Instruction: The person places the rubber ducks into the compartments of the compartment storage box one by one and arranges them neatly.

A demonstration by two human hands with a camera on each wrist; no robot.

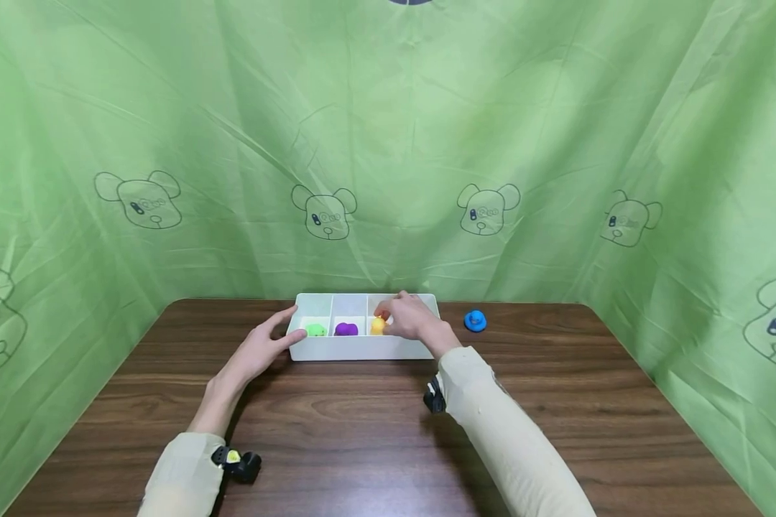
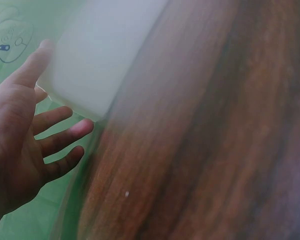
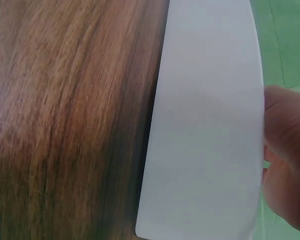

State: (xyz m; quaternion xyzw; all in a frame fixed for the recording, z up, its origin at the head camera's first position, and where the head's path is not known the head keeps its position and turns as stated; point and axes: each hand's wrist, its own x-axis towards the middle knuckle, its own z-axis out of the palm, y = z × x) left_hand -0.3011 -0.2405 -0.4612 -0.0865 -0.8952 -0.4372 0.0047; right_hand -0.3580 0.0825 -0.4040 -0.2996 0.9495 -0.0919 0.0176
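Observation:
A white tray (image 1: 362, 350) with compartments stands at the table's far side. Inside it, from left to right, sit a green toy (image 1: 315, 329), a purple toy (image 1: 345, 329) and a small yellow rubber duck (image 1: 378, 326). My right hand (image 1: 410, 317) reaches into the third compartment, with thumb and fingers around the yellow duck. In the right wrist view the tray's wall (image 3: 205, 120) hides those fingertips. At the tray's left end is my left hand (image 1: 259, 348), thumb and fingers spread beside its corner, holding nothing. A blue toy (image 1: 475, 321) lies on the table right of the tray.
The brown wooden table (image 1: 336, 438) has its far edge just behind the tray. A green curtain (image 1: 388, 143) with printed bear heads hangs behind and along both sides.

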